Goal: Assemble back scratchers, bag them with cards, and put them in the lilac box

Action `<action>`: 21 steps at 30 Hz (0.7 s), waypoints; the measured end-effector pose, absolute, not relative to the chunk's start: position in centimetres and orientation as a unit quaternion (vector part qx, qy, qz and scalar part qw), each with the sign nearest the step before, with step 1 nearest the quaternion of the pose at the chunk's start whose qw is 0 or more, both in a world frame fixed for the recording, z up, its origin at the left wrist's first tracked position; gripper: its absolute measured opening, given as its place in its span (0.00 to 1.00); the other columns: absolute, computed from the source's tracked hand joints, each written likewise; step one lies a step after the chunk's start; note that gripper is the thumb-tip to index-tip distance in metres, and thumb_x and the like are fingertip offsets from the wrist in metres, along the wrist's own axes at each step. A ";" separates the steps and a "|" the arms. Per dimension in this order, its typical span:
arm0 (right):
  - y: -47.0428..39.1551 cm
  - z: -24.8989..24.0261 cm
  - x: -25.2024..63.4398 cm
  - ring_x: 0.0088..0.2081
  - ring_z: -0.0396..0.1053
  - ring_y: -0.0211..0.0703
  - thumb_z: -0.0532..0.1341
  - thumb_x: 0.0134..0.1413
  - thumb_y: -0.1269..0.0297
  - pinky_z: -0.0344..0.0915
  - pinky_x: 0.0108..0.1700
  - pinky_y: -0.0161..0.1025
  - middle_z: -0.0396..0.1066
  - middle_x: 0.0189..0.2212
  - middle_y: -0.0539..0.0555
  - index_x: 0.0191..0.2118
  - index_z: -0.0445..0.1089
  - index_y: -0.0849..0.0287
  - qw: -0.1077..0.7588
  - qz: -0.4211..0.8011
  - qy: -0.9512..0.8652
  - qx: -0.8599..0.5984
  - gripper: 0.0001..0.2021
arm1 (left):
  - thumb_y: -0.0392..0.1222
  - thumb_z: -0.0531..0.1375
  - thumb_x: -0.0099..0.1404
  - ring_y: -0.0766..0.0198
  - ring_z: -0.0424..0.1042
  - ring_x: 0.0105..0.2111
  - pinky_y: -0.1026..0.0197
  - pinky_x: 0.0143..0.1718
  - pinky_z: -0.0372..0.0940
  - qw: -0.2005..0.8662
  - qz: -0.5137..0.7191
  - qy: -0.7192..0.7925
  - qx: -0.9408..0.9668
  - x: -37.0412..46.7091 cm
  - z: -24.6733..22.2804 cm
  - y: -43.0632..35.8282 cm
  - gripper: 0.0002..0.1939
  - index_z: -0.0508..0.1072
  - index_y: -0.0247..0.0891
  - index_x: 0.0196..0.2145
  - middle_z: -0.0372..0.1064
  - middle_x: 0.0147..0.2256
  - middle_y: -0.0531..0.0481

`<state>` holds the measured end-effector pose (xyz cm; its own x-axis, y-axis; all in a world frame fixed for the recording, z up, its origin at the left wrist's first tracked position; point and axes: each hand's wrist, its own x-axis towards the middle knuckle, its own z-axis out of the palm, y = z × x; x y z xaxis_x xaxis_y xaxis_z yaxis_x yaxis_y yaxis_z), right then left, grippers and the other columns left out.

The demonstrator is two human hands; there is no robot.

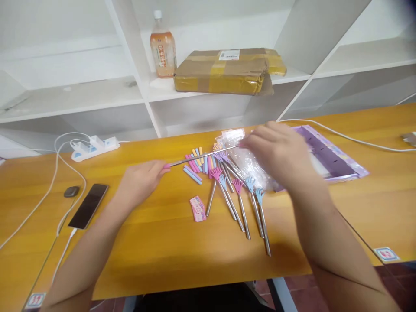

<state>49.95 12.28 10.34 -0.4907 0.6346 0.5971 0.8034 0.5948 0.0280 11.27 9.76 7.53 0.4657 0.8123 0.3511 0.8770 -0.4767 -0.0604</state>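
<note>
Between my two hands a thin metal back scratcher (204,155) is stretched out in the air, its telescopic rod slanting slightly up to the right. My left hand (141,178) is closed on its pink left end. The other end, where a bit of pink shows, is in the closed fingers of my right hand (274,147), which hide the tip. Below the rod lie several metal back scratchers with hand-shaped plastic heads, among them a pink one (238,186) and a blue one (260,196). Short coloured tubes (193,174) lie in a pile behind them.
A pink printed card (198,209) lies left of the scratchers. Clear plastic bags (256,167) and an open purple box (334,162) are at the right. A phone (88,206) and power strip (95,148) are left. A carton (224,71) and bottle (163,52) stand on the shelf.
</note>
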 end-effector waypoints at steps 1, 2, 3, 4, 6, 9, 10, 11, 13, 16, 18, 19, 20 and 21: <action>11.8 10.6 47.4 0.38 0.64 0.47 0.54 0.77 0.70 0.57 0.41 0.46 0.73 0.34 0.54 0.40 0.77 0.53 0.271 -0.168 -0.870 -0.378 0.15 | 0.56 0.44 0.85 0.57 0.80 0.37 0.58 0.33 0.61 0.104 -0.143 -0.493 -0.852 13.3 8.0 9.8 0.26 0.76 0.40 0.44 0.81 0.38 0.44; 11.4 10.7 45.3 0.37 0.64 0.47 0.53 0.77 0.72 0.56 0.41 0.46 0.72 0.33 0.54 0.38 0.76 0.54 0.264 -0.178 -0.884 -0.343 0.17 | 0.56 0.43 0.85 0.57 0.79 0.36 0.58 0.32 0.59 0.096 -0.139 -0.498 -0.851 14.9 8.4 9.9 0.27 0.76 0.39 0.44 0.81 0.37 0.43; 11.2 10.6 43.8 0.38 0.65 0.47 0.51 0.77 0.74 0.57 0.42 0.46 0.72 0.33 0.55 0.36 0.74 0.55 0.256 -0.183 -0.882 -0.351 0.18 | 0.55 0.42 0.85 0.58 0.78 0.35 0.58 0.31 0.58 0.079 -0.125 -0.506 -0.850 16.1 8.7 10.0 0.27 0.75 0.38 0.43 0.80 0.36 0.44; 11.1 10.5 42.9 0.39 0.66 0.48 0.52 0.77 0.73 0.58 0.42 0.46 0.73 0.34 0.55 0.37 0.74 0.55 0.258 -0.171 -0.884 -0.349 0.17 | 0.55 0.42 0.85 0.58 0.77 0.33 0.58 0.31 0.58 0.051 -0.117 -0.505 -0.854 16.8 9.0 10.1 0.27 0.75 0.39 0.43 0.79 0.35 0.45; 11.8 10.1 43.2 0.43 0.70 0.50 0.56 0.78 0.66 0.62 0.46 0.46 0.77 0.39 0.56 0.42 0.76 0.55 0.279 -0.106 -0.885 -0.357 0.12 | 0.57 0.43 0.85 0.59 0.75 0.31 0.58 0.31 0.58 0.000 -0.104 -0.514 -0.852 16.9 9.4 10.5 0.27 0.74 0.40 0.41 0.77 0.33 0.47; 14.4 8.8 46.8 0.51 0.74 0.54 0.59 0.76 0.53 0.67 0.51 0.48 0.80 0.49 0.59 0.51 0.76 0.56 0.288 0.012 -0.843 -0.454 0.14 | 0.59 0.44 0.84 0.58 0.74 0.29 0.58 0.31 0.57 -0.028 -0.084 -0.555 -0.827 15.0 9.4 11.6 0.26 0.73 0.40 0.40 0.77 0.32 0.47; 15.5 8.2 48.4 0.50 0.75 0.55 0.57 0.77 0.50 0.67 0.51 0.48 0.80 0.48 0.60 0.50 0.77 0.56 0.263 0.036 -0.812 -0.521 0.17 | 0.58 0.44 0.84 0.57 0.74 0.29 0.57 0.31 0.57 -0.021 -0.077 -0.575 -0.814 14.2 9.2 12.0 0.26 0.73 0.40 0.41 0.77 0.32 0.47; 16.7 7.5 49.9 0.49 0.76 0.56 0.55 0.77 0.49 0.67 0.50 0.48 0.81 0.47 0.61 0.48 0.78 0.57 0.210 0.055 -0.777 -0.591 0.19 | 0.57 0.45 0.84 0.56 0.74 0.29 0.57 0.30 0.57 -0.014 -0.072 -0.592 -0.803 13.5 8.9 12.4 0.24 0.73 0.39 0.43 0.77 0.33 0.46; 18.8 5.8 52.3 0.47 0.77 0.58 0.56 0.75 0.48 0.67 0.49 0.49 0.81 0.46 0.64 0.47 0.79 0.60 0.063 0.083 -0.702 -0.705 0.21 | 0.55 0.46 0.84 0.55 0.76 0.30 0.57 0.31 0.58 -0.019 -0.078 -0.613 -0.786 12.4 8.1 13.2 0.22 0.72 0.39 0.47 0.78 0.35 0.44; 21.1 3.1 54.0 0.53 0.76 0.60 0.64 0.69 0.46 0.67 0.52 0.49 0.79 0.52 0.70 0.54 0.79 0.65 -0.089 0.097 -0.631 -0.764 0.25 | 0.56 0.46 0.84 0.55 0.78 0.34 0.58 0.32 0.62 -0.112 -0.109 -0.612 -0.775 11.4 6.8 14.1 0.21 0.72 0.40 0.51 0.81 0.40 0.44; 22.1 1.7 54.0 0.56 0.75 0.60 0.67 0.65 0.45 0.68 0.54 0.49 0.77 0.55 0.72 0.60 0.76 0.66 -0.113 0.092 -0.618 -0.773 0.30 | 0.58 0.46 0.83 0.54 0.78 0.35 0.58 0.33 0.63 -0.167 -0.115 -0.618 -0.759 11.1 6.0 14.6 0.21 0.71 0.42 0.52 0.81 0.41 0.44; 22.3 1.2 53.8 0.56 0.75 0.60 0.68 0.64 0.45 0.68 0.55 0.49 0.76 0.56 0.73 0.63 0.75 0.67 -0.116 0.089 -0.614 -0.775 0.32 | 0.58 0.46 0.83 0.54 0.77 0.35 0.57 0.34 0.63 -0.180 -0.114 -0.627 -0.750 11.1 5.8 14.8 0.22 0.71 0.42 0.53 0.80 0.41 0.44; 22.5 0.8 53.6 0.57 0.75 0.61 0.69 0.63 0.46 0.68 0.55 0.50 0.75 0.57 0.74 0.64 0.74 0.67 -0.119 0.085 -0.610 -0.779 0.34 | 0.59 0.46 0.83 0.53 0.77 0.34 0.57 0.34 0.63 -0.187 -0.112 -0.634 -0.742 11.1 5.6 14.9 0.22 0.71 0.42 0.53 0.80 0.41 0.44; 22.7 0.6 53.3 0.57 0.75 0.63 0.69 0.62 0.47 0.69 0.55 0.51 0.74 0.58 0.75 0.65 0.74 0.68 -0.121 0.080 -0.605 -0.783 0.34 | 0.59 0.46 0.83 0.53 0.76 0.34 0.56 0.34 0.63 -0.193 -0.111 -0.638 -0.737 11.2 5.5 14.9 0.22 0.71 0.42 0.54 0.79 0.41 0.43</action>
